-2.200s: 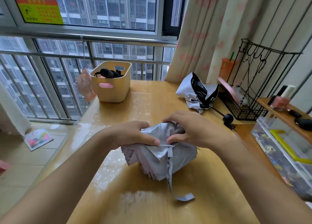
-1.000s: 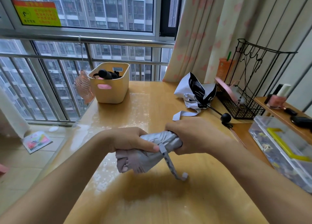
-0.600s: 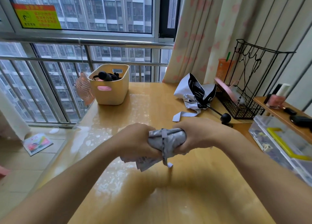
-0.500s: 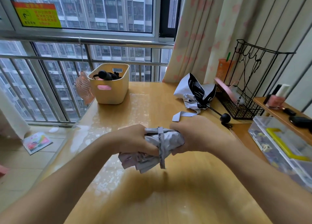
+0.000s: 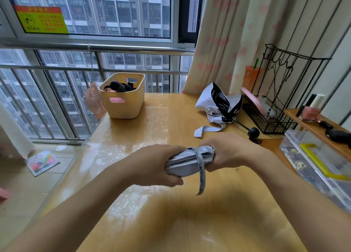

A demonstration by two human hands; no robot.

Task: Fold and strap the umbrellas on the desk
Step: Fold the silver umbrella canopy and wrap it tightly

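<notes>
A silver-grey folding umbrella (image 5: 187, 163), rolled into a tight bundle, is held just above the wooden desk (image 5: 152, 130). My left hand (image 5: 155, 166) grips its left end and my right hand (image 5: 229, 153) grips its right end. The umbrella's strap (image 5: 201, 174) runs over the bundle and hangs loose below it. A second umbrella (image 5: 218, 107), white outside and black inside, lies loosely crumpled at the back right of the desk, with its own strap (image 5: 205, 130) trailing on the wood and its black knob handle (image 5: 253, 132) pointing toward me.
A cream plastic basket (image 5: 123, 101) with dark items stands at the back left, a pink fan (image 5: 94, 99) beside it. A black wire rack (image 5: 271, 111) sits at the right, then a clear lidded box (image 5: 319, 172) and a small shelf with bottles (image 5: 313, 109). Window railing lies behind the desk.
The loose canopy has been gathered and rolled into a tight bundle between both hands. The strap, earlier lying on the desk, now wraps over the roll and dangles.
</notes>
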